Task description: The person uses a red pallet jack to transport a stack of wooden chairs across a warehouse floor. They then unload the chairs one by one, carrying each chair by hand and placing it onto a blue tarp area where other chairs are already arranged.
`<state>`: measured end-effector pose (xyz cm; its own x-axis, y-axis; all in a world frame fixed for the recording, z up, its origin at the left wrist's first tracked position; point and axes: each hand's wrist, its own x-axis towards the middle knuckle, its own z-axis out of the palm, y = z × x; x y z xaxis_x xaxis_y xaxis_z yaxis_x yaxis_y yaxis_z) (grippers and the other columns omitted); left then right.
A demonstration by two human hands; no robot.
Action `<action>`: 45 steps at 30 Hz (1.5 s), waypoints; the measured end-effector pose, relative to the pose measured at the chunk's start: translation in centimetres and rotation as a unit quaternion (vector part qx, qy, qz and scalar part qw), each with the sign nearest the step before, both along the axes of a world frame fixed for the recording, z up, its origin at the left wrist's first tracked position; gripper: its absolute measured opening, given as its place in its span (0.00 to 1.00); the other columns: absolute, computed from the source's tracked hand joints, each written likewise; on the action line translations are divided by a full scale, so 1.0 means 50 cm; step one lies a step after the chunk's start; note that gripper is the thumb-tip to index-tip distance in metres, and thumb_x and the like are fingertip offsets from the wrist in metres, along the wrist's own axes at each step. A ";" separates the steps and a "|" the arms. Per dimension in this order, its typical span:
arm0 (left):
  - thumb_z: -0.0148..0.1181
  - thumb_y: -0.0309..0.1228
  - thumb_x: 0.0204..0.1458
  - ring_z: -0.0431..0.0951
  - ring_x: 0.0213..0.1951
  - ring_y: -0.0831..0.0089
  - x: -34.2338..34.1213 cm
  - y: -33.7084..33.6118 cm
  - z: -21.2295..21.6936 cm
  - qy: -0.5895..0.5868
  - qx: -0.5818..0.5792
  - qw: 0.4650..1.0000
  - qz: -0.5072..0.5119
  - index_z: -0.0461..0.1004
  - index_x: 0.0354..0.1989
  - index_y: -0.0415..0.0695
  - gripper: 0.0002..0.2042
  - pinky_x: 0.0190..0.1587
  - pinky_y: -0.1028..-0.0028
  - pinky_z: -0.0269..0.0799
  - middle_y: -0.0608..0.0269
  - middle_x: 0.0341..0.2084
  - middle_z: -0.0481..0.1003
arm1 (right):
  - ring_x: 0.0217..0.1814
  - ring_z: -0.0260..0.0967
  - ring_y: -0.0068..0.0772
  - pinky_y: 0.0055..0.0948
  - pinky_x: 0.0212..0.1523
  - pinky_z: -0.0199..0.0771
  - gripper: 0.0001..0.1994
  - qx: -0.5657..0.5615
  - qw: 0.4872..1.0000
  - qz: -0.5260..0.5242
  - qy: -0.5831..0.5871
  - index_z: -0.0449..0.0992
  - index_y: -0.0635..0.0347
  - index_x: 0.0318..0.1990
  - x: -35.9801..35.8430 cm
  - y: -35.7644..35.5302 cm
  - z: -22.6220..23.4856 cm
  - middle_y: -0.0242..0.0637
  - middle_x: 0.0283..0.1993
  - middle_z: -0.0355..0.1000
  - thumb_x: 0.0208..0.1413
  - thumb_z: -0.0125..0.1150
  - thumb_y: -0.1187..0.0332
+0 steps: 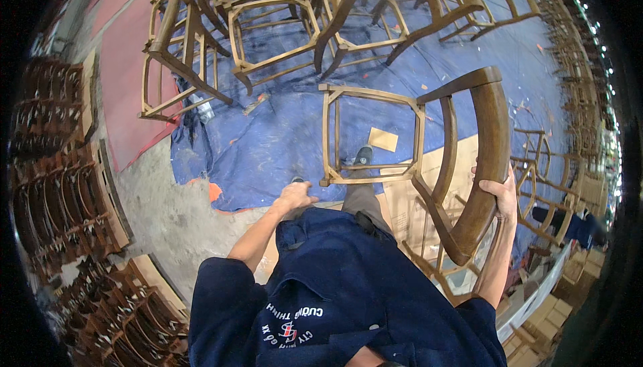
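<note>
A brown wooden chair frame with no seat panel is tilted at my right side. My right hand is closed round the chair's curved top rail, thumb on the face turned to me. The open seat frame points left, and the blue sheet and one of my shoes show through it. My left hand hangs in front of my waist, left of the seat frame and apart from it. Its fingers are loosely stretched and nothing shows in them.
Several similar chair frames stand ahead on the blue sheet. Stacked curved wooden parts line the left side. A small cardboard piece lies by my foot. More chairs, cartons and another person are at the right.
</note>
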<state>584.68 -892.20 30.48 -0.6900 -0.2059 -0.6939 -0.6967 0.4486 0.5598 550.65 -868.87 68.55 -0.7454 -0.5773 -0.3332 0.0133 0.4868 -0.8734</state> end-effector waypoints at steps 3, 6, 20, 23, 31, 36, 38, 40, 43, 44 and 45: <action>0.65 0.49 0.45 0.74 0.54 0.52 0.005 -0.021 -0.023 -0.036 -0.044 0.991 0.124 0.71 0.57 0.45 0.31 0.55 0.58 0.70 0.45 0.49 0.76 | 0.40 0.75 0.34 0.33 0.43 0.77 0.32 0.002 1.000 0.030 0.001 0.65 0.65 0.55 -0.137 -0.028 -0.007 0.42 0.41 0.74 0.35 0.63 0.74; 0.65 0.51 0.45 0.76 0.52 0.52 0.010 0.013 -0.048 -0.042 -0.071 0.956 0.282 0.72 0.55 0.42 0.32 0.54 0.60 0.71 0.44 0.46 0.77 | 0.42 0.76 0.37 0.34 0.41 0.77 0.33 -0.021 0.998 0.059 -0.020 0.65 0.65 0.57 -0.308 -0.071 -0.019 0.40 0.40 0.73 0.35 0.63 0.76; 0.59 0.45 0.55 0.79 0.48 0.57 -0.260 0.270 -0.047 -0.085 0.087 0.889 0.441 0.73 0.52 0.34 0.25 0.49 0.67 0.73 0.43 0.43 0.78 | 0.54 0.72 0.52 0.38 0.56 0.70 0.38 0.340 0.872 0.008 0.352 0.65 0.68 0.59 -0.878 0.012 -0.170 0.55 0.53 0.73 0.40 0.71 0.59; 0.61 0.43 0.54 0.77 0.51 0.58 -0.333 0.239 -0.003 -0.040 0.093 0.874 0.476 0.71 0.53 0.32 0.27 0.53 0.67 0.71 0.42 0.48 0.76 | 0.60 0.68 0.56 0.41 0.60 0.67 0.41 0.381 0.871 -0.049 0.307 0.65 0.69 0.60 -0.937 0.037 -0.212 0.61 0.55 0.70 0.40 0.72 0.53; 0.60 0.46 0.52 0.76 0.53 0.58 -0.508 0.193 0.077 -0.011 0.039 0.897 0.440 0.71 0.55 0.35 0.29 0.56 0.67 0.70 0.46 0.49 0.76 | 0.60 0.67 0.55 0.44 0.59 0.67 0.43 0.385 0.852 -0.113 0.335 0.69 0.64 0.59 -1.042 0.002 -0.224 0.55 0.57 0.70 0.38 0.71 0.43; 0.61 0.47 0.52 0.78 0.50 0.58 -0.547 0.193 0.111 -0.044 0.037 0.904 0.424 0.72 0.55 0.37 0.28 0.53 0.67 0.72 0.49 0.47 0.77 | 0.62 0.66 0.53 0.45 0.60 0.66 0.44 0.392 0.838 -0.123 0.359 0.68 0.60 0.61 -1.116 -0.059 -0.217 0.51 0.59 0.70 0.38 0.70 0.41; 0.62 0.47 0.51 0.79 0.49 0.59 -0.543 0.189 0.112 -0.039 0.034 0.900 0.432 0.72 0.54 0.37 0.28 0.52 0.68 0.72 0.48 0.47 0.78 | 0.62 0.67 0.53 0.45 0.60 0.66 0.45 0.395 0.829 -0.123 0.377 0.67 0.60 0.62 -1.141 -0.079 -0.215 0.50 0.59 0.70 0.39 0.69 0.40; 0.62 0.46 0.51 0.79 0.48 0.60 -0.535 0.187 0.107 -0.011 0.016 0.879 0.476 0.73 0.53 0.36 0.27 0.51 0.68 0.72 0.47 0.45 0.78 | 0.61 0.67 0.53 0.45 0.59 0.66 0.45 0.388 0.835 -0.109 0.375 0.67 0.60 0.62 -1.160 -0.096 -0.214 0.50 0.59 0.70 0.39 0.69 0.40; 0.63 0.44 0.52 0.80 0.47 0.61 -0.530 0.194 0.097 0.024 0.013 0.868 0.497 0.73 0.52 0.34 0.26 0.50 0.68 0.73 0.47 0.43 0.79 | 0.62 0.67 0.53 0.45 0.59 0.67 0.44 0.386 0.832 -0.101 0.386 0.67 0.59 0.62 -1.174 -0.112 -0.214 0.50 0.59 0.70 0.39 0.68 0.40; 0.63 0.44 0.52 0.80 0.46 0.60 -0.530 0.196 0.096 0.014 0.016 0.871 0.491 0.73 0.52 0.34 0.26 0.50 0.68 0.73 0.48 0.43 0.79 | 0.62 0.67 0.53 0.44 0.59 0.67 0.44 0.395 0.825 -0.098 0.391 0.67 0.59 0.62 -1.175 -0.112 -0.214 0.50 0.59 0.70 0.39 0.68 0.40; 0.62 0.44 0.52 0.80 0.46 0.60 -0.534 0.200 0.096 0.010 0.043 0.876 0.481 0.73 0.52 0.34 0.26 0.50 0.68 0.73 0.48 0.42 0.80 | 0.61 0.67 0.53 0.44 0.59 0.67 0.44 0.378 0.833 -0.095 0.393 0.68 0.58 0.61 -1.177 -0.111 -0.213 0.50 0.58 0.70 0.39 0.68 0.40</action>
